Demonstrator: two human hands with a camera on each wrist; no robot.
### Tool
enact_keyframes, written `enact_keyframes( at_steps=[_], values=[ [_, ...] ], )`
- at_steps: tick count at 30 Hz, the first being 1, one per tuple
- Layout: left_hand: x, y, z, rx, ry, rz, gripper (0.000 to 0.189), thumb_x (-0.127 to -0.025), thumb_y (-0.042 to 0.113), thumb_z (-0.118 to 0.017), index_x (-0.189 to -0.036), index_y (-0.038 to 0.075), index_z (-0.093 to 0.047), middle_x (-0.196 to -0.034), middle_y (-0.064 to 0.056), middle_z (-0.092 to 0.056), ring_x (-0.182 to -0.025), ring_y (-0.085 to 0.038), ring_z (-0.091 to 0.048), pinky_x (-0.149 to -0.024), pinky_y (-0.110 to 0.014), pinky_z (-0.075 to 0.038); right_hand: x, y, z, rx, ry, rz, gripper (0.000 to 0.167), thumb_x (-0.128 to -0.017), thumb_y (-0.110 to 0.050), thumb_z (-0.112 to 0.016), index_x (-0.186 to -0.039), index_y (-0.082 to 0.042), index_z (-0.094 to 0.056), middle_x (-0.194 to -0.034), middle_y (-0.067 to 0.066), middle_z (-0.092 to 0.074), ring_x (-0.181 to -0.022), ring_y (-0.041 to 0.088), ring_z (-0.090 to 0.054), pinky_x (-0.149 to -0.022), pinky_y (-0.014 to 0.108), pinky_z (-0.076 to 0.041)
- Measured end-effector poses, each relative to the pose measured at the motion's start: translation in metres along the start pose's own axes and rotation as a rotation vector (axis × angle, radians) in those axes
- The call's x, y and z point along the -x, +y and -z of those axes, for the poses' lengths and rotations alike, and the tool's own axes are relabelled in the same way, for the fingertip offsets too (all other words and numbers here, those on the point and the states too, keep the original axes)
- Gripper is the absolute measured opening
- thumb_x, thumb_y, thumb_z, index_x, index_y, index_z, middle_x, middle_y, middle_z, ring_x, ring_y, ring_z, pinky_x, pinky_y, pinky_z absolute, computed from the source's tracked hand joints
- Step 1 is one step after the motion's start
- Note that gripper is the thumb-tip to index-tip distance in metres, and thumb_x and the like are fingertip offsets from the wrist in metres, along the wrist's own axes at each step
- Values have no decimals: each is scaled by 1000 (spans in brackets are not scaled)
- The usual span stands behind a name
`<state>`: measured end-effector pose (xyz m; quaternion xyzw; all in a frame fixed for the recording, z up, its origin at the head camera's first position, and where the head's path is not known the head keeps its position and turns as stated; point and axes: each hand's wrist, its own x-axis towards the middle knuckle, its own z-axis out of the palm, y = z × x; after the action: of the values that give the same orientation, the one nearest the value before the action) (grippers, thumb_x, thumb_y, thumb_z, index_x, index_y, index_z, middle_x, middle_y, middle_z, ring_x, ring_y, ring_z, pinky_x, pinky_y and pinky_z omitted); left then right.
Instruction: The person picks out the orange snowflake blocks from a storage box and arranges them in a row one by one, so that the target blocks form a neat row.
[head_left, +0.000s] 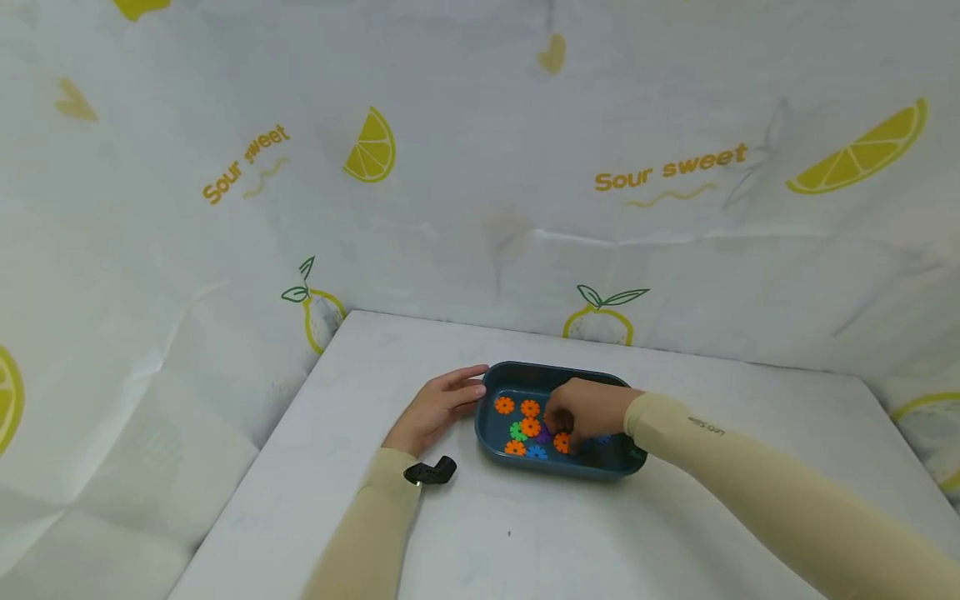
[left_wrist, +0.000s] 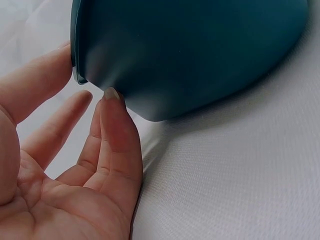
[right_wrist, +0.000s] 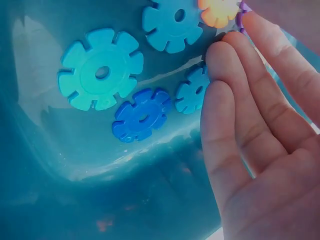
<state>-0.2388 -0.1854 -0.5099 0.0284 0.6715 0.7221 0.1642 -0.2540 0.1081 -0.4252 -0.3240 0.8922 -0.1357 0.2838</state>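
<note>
A dark teal oblong tray holds several notched plastic discs, among them an orange disc, a green disc and a blue disc. My left hand rests against the tray's left end, its fingertips touching the outer wall and rim. Reaching in from the right, my right hand has its fingers lowered among the discs. One of its fingertips is right at the edge of a purple disc; whether it pinches that disc, I cannot tell. Beside the fingers lies a turquoise disc.
The tray stands on a white-covered table. Behind and to the left hangs a white sheet printed with lemons and lettering. A black strap-like device sits at the left wrist.
</note>
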Motion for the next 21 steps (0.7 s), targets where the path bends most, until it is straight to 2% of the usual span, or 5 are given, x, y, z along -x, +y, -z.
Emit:
enact_keyframes(
  at_steps=[9, 21],
  values=[
    [-2, 0, -2, -2, 9, 3, 52, -100, 30, -80, -150, 24, -66, -141, -10, -67, -125, -22, -68, -113, -38, -55, -5, -2, -4, 62, -10, 3, 25, -81, -11, -96, -87, -23, -74, -88, -8, -69, -80, 13, -60, -77, 30, -56],
    [-4, -2, 0, 3, 22, 20, 52, -99, 29, -81, -149, 26, -67, -141, -10, -67, -124, -22, -68, -113, -39, -55, -9, -1, -4, 60, 5, 24, 22, -84, -13, -93, -90, -21, -74, -89, -6, -68, -79, 13, -59, -75, 30, -55]
  ],
)
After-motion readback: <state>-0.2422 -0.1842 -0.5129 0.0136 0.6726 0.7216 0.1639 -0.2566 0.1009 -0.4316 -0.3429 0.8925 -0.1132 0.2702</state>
